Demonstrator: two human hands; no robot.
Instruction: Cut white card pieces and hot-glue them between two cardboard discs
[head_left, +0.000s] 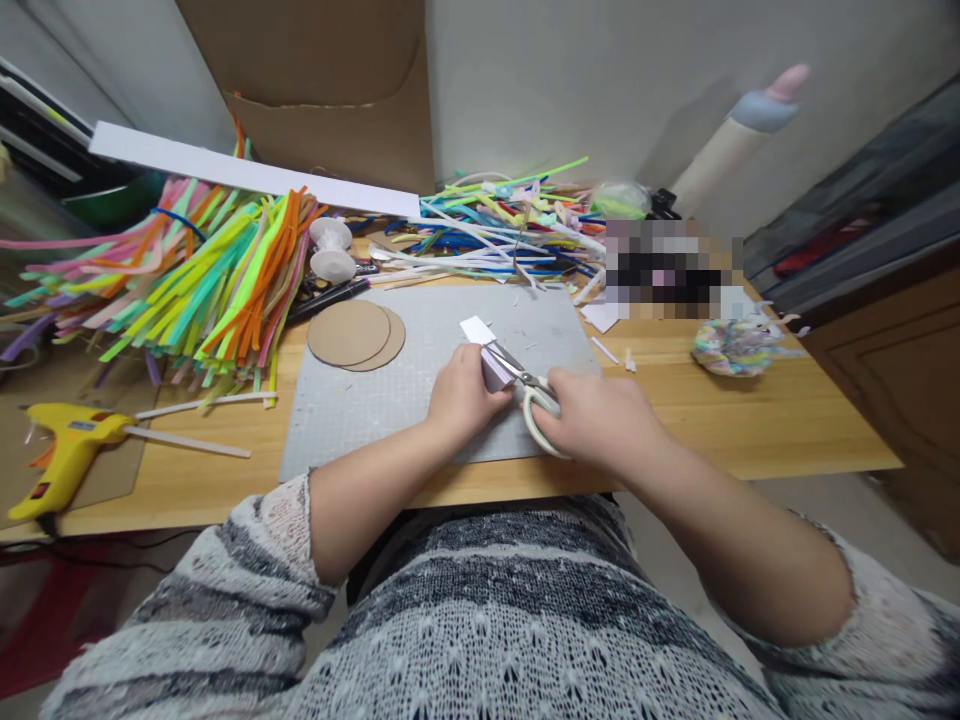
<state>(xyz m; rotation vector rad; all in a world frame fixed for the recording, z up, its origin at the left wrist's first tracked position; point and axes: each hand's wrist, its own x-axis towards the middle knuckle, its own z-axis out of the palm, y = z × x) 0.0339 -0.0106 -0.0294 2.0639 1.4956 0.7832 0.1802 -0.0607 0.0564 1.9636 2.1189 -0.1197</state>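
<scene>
My left hand (466, 392) is closed on a small white piece of card or foam board (495, 374) above the middle of the mat. My right hand (600, 412) grips the pale-handled scissors (541, 402). Their blades point up and left and lie against the white piece, close to my left fingers. Just beyond, a flat white end (477, 329) sticks out past the blades; whether it is part of the same piece I cannot tell. Two round cardboard discs (349, 333) overlap on the grey cutting mat (330, 425), left of my hands.
Bundles of coloured pipe cleaners (195, 280) stand at the left, more lie in a heap (487, 235) at the back. A yellow glue gun (71, 445) rests front left. White spools (332, 262), a long white strip (255, 172) and a fluffy pastel item (731, 347) surround the mat.
</scene>
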